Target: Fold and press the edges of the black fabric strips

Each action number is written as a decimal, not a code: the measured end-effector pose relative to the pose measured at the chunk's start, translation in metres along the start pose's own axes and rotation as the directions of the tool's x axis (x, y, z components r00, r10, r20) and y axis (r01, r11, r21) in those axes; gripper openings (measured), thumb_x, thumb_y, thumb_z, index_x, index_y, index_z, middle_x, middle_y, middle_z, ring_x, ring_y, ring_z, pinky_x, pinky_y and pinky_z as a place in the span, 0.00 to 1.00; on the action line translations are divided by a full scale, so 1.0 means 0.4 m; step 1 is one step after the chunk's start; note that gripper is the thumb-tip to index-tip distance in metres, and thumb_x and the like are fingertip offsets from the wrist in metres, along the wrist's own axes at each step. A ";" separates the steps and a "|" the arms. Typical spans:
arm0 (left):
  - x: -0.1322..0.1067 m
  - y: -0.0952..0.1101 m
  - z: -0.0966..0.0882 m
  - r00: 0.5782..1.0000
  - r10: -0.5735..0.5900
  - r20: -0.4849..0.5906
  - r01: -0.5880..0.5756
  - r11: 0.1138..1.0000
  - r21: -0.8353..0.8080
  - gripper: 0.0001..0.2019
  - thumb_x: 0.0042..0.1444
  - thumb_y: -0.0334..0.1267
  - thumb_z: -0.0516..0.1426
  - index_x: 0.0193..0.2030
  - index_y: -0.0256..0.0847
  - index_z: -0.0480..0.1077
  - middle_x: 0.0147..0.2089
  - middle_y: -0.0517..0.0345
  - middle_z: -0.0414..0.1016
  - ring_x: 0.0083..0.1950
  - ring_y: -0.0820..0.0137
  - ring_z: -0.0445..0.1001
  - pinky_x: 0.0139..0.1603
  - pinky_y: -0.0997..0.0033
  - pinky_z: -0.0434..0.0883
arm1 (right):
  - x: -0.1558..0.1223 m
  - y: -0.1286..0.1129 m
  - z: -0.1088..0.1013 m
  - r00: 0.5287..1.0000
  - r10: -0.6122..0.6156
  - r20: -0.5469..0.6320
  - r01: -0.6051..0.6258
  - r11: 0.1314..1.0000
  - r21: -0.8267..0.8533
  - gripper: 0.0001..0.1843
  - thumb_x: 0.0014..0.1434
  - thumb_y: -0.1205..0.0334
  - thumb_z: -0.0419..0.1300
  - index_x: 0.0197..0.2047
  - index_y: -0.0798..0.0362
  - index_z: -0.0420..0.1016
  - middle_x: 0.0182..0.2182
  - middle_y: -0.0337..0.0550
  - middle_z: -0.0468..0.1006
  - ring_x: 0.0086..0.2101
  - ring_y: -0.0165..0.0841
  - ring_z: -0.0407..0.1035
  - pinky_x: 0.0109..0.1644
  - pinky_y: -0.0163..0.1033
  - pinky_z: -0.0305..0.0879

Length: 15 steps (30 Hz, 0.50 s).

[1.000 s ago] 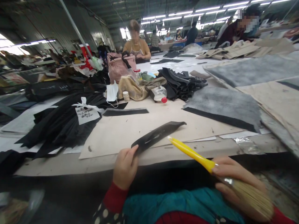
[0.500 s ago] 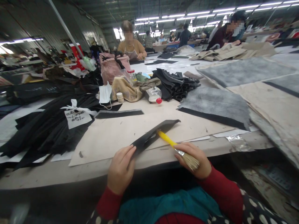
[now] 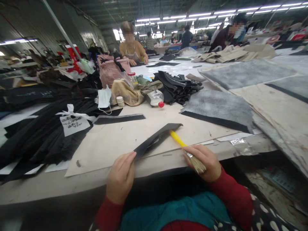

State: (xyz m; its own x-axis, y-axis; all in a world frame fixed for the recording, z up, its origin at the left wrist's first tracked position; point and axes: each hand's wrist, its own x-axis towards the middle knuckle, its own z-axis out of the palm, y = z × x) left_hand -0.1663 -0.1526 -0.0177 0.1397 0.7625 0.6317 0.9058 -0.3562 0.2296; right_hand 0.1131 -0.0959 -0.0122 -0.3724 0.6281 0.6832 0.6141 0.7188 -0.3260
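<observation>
My left hand (image 3: 121,176) pinches the near end of a black fabric strip (image 3: 157,138), which slants away to the right over a pale sheet (image 3: 115,138) and is folded along part of its length. In my right hand (image 3: 205,162) is a paintbrush (image 3: 178,139) with a yellow handle, gripped near its metal band. Its pale bristles point back toward me, and the handle's tip meets or lies very close to the strip's far part. Another dark strip (image 3: 120,118) with a grey edge lies flat beyond.
Black fabric pieces (image 3: 48,128) with a handwritten tag (image 3: 74,124) are heaped at left. Behind the sheet are a face mask (image 3: 104,98), a small jar (image 3: 120,101), a clear bottle (image 3: 156,98) and stacked black pieces (image 3: 175,86). Grey panels (image 3: 218,107) lie at right. A person (image 3: 132,48) stands across the table.
The brush handle's tip has slid a little along the strip toward its far end. My left hand still holds the near end. The view has shifted slightly.
</observation>
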 end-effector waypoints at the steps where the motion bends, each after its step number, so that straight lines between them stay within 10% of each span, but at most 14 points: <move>1: 0.000 0.000 -0.001 1.000 0.002 -0.002 -0.002 1.000 -0.003 0.19 0.52 0.27 0.50 0.51 0.43 0.62 0.46 0.51 0.70 0.49 0.64 0.67 0.50 0.57 0.65 | 0.003 -0.020 0.005 1.000 -0.009 0.009 0.008 0.999 0.041 0.14 0.51 0.67 0.57 0.43 0.51 0.71 0.32 0.45 0.74 0.32 0.33 0.68 0.35 0.40 0.66; 15: 0.002 -0.006 -0.003 0.999 -0.032 0.017 0.033 0.999 -0.030 0.17 0.52 0.27 0.51 0.49 0.43 0.65 0.47 0.52 0.70 0.49 0.64 0.67 0.51 0.59 0.65 | 0.008 -0.010 -0.004 1.000 -0.009 -0.014 0.010 0.999 0.046 0.15 0.49 0.68 0.58 0.43 0.52 0.70 0.31 0.45 0.74 0.31 0.34 0.67 0.35 0.40 0.65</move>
State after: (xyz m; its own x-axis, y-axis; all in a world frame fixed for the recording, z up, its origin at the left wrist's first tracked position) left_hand -0.1687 -0.1517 -0.0168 0.1173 0.7824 0.6116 0.8975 -0.3471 0.2720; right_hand 0.1107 -0.0971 -0.0076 -0.3684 0.6171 0.6953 0.5773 0.7381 -0.3492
